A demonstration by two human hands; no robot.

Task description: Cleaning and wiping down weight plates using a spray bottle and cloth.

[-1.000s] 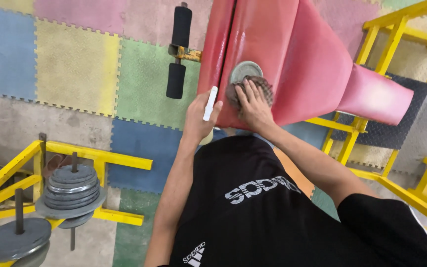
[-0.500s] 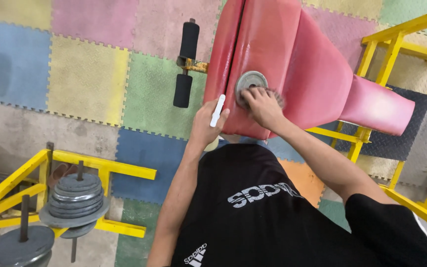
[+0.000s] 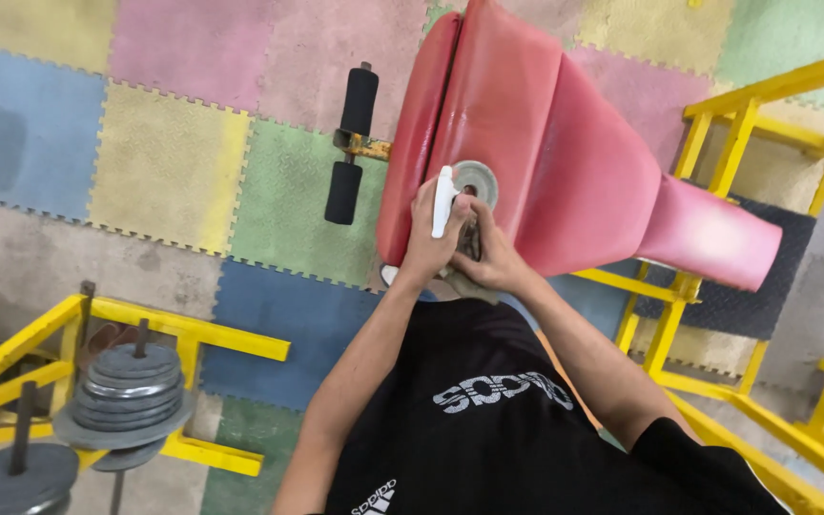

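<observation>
Since a moment ago my left hand point(image 3: 428, 240) has swung in close, so the small white spray bottle point(image 3: 442, 200) it grips now stands upright just beside the grey weight plate point(image 3: 477, 178) on the red padded bench point(image 3: 526, 143); my right hand point(image 3: 490, 257) has slid down below the plate, and it keeps a grey cloth point(image 3: 469, 284) bunched in its fingers against the pad.

To do this well I judge the bottle's nozzle should face the plate and the pad around it, not my knuckles; the cloth should be pressed flat and drawn in overlapping strokes, since the vinyl slopes and any liquid will likely run toward the lower edge.

From the left: stacked grey discs point(image 3: 128, 396) sit on pegs of a yellow rack point(image 3: 183, 329); the foam floor tiles point(image 3: 164, 172) are blue, yellow, pink and green, worn and dusty; a black roller bar point(image 3: 351, 143) sticks out beside the bench; further right, a yellow frame point(image 3: 746, 114) surrounds a dark mat point(image 3: 736, 296).
</observation>
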